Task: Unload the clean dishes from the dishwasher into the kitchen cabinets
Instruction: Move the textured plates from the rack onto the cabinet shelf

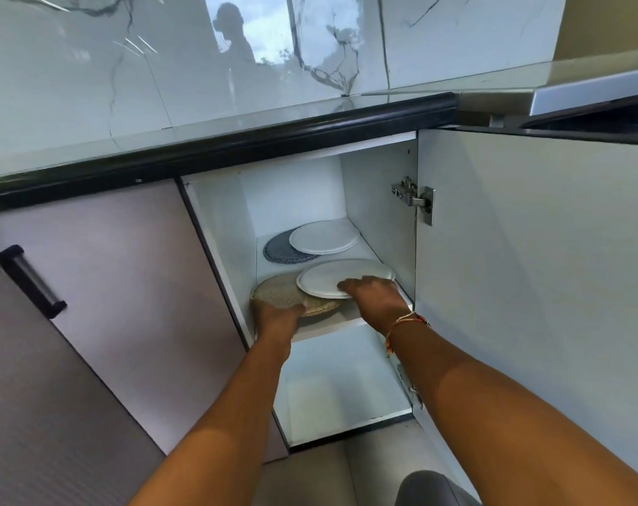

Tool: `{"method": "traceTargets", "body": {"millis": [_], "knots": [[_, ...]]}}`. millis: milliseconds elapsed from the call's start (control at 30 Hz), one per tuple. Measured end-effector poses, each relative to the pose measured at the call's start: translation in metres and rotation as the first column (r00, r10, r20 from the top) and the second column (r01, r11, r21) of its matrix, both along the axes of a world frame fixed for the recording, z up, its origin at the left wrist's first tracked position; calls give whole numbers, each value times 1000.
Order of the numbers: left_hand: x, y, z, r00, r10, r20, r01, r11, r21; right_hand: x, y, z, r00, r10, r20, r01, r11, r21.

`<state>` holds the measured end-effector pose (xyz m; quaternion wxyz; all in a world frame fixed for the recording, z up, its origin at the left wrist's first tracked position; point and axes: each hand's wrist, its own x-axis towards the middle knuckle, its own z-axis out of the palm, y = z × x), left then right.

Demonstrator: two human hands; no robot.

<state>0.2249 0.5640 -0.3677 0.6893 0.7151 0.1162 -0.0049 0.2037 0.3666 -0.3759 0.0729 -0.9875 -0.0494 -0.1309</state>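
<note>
The left hand (279,317) pinches the woven mat's (277,292) near edge on the shelf (332,328). The right hand (377,295) pinches the white plate's (346,277) near rim.

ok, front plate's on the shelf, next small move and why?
Probably slide the front white plate left to centre it on the woven mat, then let go: it overhangs the mat's right side, the right hand holds its near rim, the left hand grips the mat's edge.
</note>
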Motion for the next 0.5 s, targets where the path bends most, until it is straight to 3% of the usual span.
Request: {"method": "traceTargets", "body": {"millis": [67, 167, 300, 500], "knots": [[6, 2, -4, 992, -118, -32, 122, 971, 206, 8, -5, -9, 998, -15, -61, 14, 1000, -17], [19, 5, -13, 983, -170, -66, 179, 835, 520, 15, -8, -17, 988, -25, -154, 21, 999, -30], [34, 8, -25, 970, -238, -48, 215, 746, 630, 23, -9, -31, 983, -32, -180, 35, 999, 16], [45, 5, -39, 959, -272, 77, 125, 651, 749, 37, -9, -46, 975, -42, -220, 46, 999, 15]]}}
